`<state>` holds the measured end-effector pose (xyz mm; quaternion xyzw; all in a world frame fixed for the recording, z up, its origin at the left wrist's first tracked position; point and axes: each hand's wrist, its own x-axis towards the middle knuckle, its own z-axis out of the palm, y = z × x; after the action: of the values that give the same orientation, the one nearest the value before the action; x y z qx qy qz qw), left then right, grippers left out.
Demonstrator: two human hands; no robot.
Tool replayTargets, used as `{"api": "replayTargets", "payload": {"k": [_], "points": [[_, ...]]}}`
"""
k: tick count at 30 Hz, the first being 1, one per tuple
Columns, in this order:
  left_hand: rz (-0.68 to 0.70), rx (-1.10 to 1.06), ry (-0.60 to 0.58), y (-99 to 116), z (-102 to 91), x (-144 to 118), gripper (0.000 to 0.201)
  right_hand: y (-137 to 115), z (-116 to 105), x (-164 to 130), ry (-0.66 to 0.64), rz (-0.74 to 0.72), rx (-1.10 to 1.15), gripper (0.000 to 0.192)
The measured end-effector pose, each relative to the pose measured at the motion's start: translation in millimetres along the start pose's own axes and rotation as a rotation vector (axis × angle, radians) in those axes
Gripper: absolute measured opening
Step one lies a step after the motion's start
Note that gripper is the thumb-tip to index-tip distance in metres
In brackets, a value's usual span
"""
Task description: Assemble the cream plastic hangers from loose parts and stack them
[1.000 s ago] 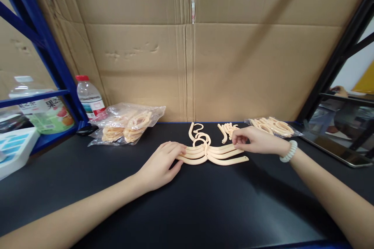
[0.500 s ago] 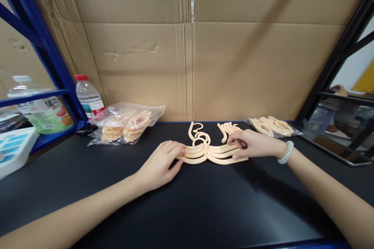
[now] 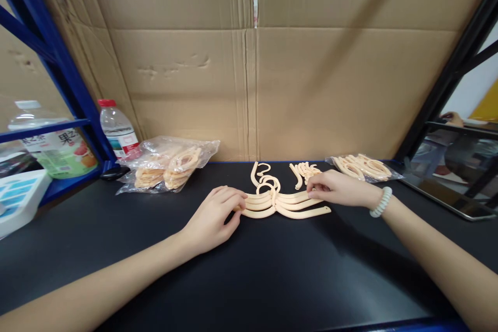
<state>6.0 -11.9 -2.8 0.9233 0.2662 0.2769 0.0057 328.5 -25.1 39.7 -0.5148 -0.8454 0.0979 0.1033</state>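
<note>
Bare tabletop lay open before me; cardboard wall blocked behind, bagged hangers crowded my left

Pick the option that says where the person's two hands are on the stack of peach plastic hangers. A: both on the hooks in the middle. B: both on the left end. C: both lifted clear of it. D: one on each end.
D: the left hand rests on the left end of the hanger stack and the right hand on its right end, all on the black table.
</note>
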Motion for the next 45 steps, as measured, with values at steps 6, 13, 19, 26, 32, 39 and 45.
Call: {"api": "replayTargets", "payload": {"k": [6, 13, 19, 26, 32, 39, 45], "points": [[-0.079, 0.072, 0.028, 3.0, -2.1, -0.4, 0.017, 3.6, -0.2, 0.5, 0.019, -0.014, -0.013, 0.026], [-0.070, 0.076, -0.005, 5.2, -3.1, 1.3, 0.012, -1.4, -2.1, -1.5, -0.016, 0.000, -0.045, 0.031], [-0.061, 0.074, -0.008, 6.1, -3.1, 1.8, 0.008, 1.0, 0.1, -1.2, -0.027, -0.047, -0.036, 0.036], [-0.055, 0.077, -0.011, 5.1, -1.6, 0.2, 0.007, 2.1, -0.8, -2.0, -0.035, -0.016, -0.050, 0.022], [-0.062, 0.084, -0.013, 4.2, -1.4, 0.6, 0.009, 1.3, -1.3, -1.9, -0.041, -0.020, -0.050, 0.022], [-0.078, 0.099, -0.006, 2.2, -1.1, 0.9, 0.011, -0.1, -2.4, -2.9, -0.049, -0.001, -0.061, 0.021], [-0.080, 0.096, -0.002, 2.9, -1.0, 1.3, 0.010, -2.1, -3.3, -2.8, -0.064, 0.007, -0.064, 0.021]]}}
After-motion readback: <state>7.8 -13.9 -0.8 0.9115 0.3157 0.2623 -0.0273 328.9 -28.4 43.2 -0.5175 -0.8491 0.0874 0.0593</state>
